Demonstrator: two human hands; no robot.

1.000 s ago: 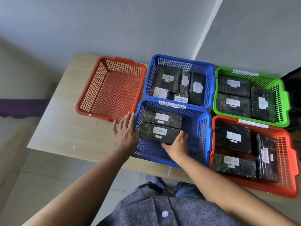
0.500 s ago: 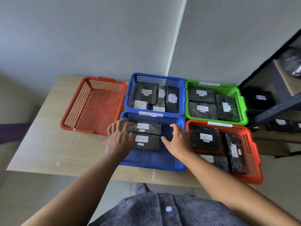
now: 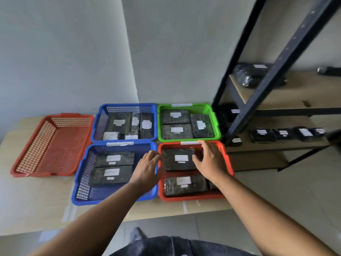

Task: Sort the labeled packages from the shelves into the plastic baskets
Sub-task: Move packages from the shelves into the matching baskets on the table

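Several plastic baskets sit on a wooden table (image 3: 36,204). The near blue basket (image 3: 81,182) holds two black labeled packages (image 3: 110,174). My left hand (image 3: 147,169) hovers over its right side, fingers apart, holding nothing. My right hand (image 3: 210,161) hovers open above the near red basket (image 3: 228,163), which holds black packages (image 3: 182,183). The far blue basket (image 3: 97,124) and the green basket (image 3: 215,130) also hold packages. The left red basket (image 3: 51,145) holds none.
A dark metal shelf unit (image 3: 273,74) stands at the right, close to the green and red baskets. Several black labeled packages (image 3: 263,134) lie on its lower shelf and a black bundle (image 3: 247,74) on the upper one. A grey wall is behind the table.
Both hands have left the packages in the near blue basket and moved right and up. The head has turned right, bringing the shelf unit into view.
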